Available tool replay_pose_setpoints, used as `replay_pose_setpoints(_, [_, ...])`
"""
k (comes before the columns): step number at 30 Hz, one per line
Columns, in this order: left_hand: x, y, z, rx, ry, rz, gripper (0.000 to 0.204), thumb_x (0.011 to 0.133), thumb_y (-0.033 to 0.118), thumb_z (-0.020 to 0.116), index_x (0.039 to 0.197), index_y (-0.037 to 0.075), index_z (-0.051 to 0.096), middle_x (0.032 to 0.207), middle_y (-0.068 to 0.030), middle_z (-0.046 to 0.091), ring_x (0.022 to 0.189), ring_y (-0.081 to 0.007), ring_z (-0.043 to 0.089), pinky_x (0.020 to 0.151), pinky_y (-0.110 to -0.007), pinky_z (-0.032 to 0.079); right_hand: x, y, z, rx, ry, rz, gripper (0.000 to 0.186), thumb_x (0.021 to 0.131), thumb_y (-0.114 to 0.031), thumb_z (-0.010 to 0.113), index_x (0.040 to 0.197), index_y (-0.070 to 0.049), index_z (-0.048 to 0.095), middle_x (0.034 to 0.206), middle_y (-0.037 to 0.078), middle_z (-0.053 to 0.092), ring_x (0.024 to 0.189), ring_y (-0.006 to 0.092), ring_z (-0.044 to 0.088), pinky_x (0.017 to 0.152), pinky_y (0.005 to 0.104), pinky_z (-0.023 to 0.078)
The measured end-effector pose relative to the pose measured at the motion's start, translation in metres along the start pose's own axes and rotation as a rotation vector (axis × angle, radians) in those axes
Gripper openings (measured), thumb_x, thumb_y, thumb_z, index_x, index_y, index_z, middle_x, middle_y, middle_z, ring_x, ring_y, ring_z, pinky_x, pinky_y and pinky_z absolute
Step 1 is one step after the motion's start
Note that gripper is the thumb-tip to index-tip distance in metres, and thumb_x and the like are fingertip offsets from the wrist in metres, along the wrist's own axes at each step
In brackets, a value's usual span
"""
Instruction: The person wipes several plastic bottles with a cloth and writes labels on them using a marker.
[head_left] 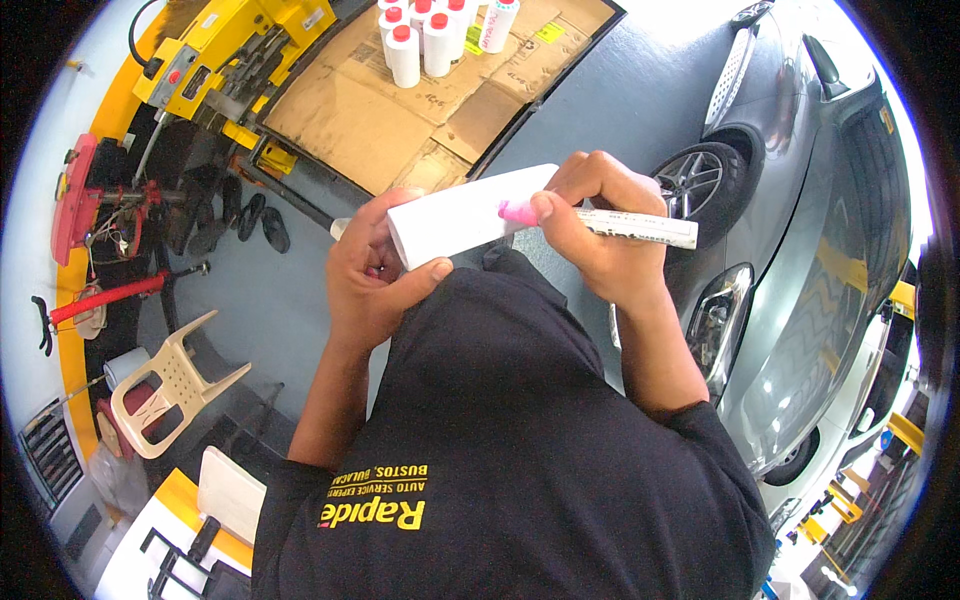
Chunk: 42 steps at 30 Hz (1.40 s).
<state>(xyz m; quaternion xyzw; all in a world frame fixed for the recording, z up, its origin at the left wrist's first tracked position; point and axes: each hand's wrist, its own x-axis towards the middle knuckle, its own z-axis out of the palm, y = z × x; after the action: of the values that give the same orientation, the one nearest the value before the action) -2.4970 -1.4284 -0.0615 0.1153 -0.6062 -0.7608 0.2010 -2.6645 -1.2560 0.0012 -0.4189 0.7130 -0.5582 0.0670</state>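
Note:
In front of my chest, my left hand point(375, 265) is wrapped round one end of a white plastic bottle point(450, 215), held on its side. A bit of red shows between the fingers; most of that end is hidden. My right hand point(615, 225) grips a white paint marker point(640, 229) with a pink tip end, its fingers closed near the front. The pink end rests at the bottle's side, toward the far end from my left hand. A faint pink mark shows beside it.
Several white bottles with red caps point(405, 55) stand on a cardboard-covered table point(350, 130) ahead. A yellow machine point(215, 75) is at the upper left. A grey car point(800, 250) stands close on my right. A beige plastic chair point(170, 390) and dark footwear point(262, 225) are at left.

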Motion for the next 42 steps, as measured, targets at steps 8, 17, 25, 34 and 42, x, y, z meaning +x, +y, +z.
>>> replay_pose_setpoints(8, [0.0, 0.002, 0.001, 0.017, -0.02, -0.011, 0.066, 0.08, -0.007, 0.078, 0.138, -0.003, 0.047, 0.119, -0.0159, 0.067, 0.109, -0.0174, 0.065, 0.092, -0.029, 0.052, -0.002, -0.002, -0.007, 0.019, 0.068, 0.088, 0.024, 0.088, -0.002, 0.068, 0.071, -0.002, 0.05, 0.066, 0.004, 0.056, 0.059, 0.0085, 0.044, 0.055, 0.0265, 0.034])
replay_pose_setpoints(17, [0.0, 0.005, -0.003, 0.029, -0.016, -0.028, 0.066, 0.08, -0.007, 0.077, 0.138, -0.003, 0.047, 0.119, -0.0156, 0.068, 0.11, -0.0175, 0.066, 0.094, -0.03, 0.052, -0.001, -0.001, -0.005, -0.004, 0.025, 0.088, 0.025, 0.089, -0.003, 0.067, 0.072, -0.003, 0.049, 0.066, 0.003, 0.054, 0.06, 0.0083, 0.042, 0.056, 0.0263, 0.033])
replay_pose_setpoints(25, [0.0, 0.005, -0.009, 0.037, -0.017, 0.012, 0.065, 0.08, -0.007, 0.077, 0.138, -0.004, 0.047, 0.119, -0.0165, 0.068, 0.111, -0.0186, 0.065, 0.096, -0.031, 0.051, 0.005, -0.003, -0.005, 0.086, 0.139, 0.088, 0.024, 0.085, -0.007, 0.072, 0.069, -0.002, 0.055, 0.065, 0.002, 0.06, 0.059, 0.0069, 0.05, 0.054, 0.0253, 0.04])
replay_pose_setpoints(34, [-0.004, 0.001, -0.013, -0.003, 0.011, 0.021, 0.064, 0.081, -0.007, 0.076, 0.138, -0.004, 0.047, 0.121, -0.0163, 0.067, 0.112, -0.0186, 0.065, 0.095, -0.031, 0.052, 0.004, -0.006, -0.004, 0.058, 0.13, 0.084, 0.021, 0.084, -0.006, 0.072, 0.07, -0.002, 0.057, 0.066, 0.004, 0.061, 0.059, 0.0072, 0.051, 0.055, 0.0252, 0.04])
replay_pose_setpoints(42, [-0.007, 0.003, -0.014, 0.002, 0.012, -0.004, 0.064, 0.081, -0.006, 0.077, 0.138, -0.004, 0.047, 0.119, -0.0161, 0.067, 0.111, -0.0177, 0.064, 0.095, -0.03, 0.051, 0.001, -0.008, -0.003, -0.002, 0.1, 0.062, 0.021, 0.083, -0.006, 0.074, 0.07, -0.002, 0.058, 0.066, 0.005, 0.061, 0.058, 0.0077, 0.053, 0.054, 0.0251, 0.041])
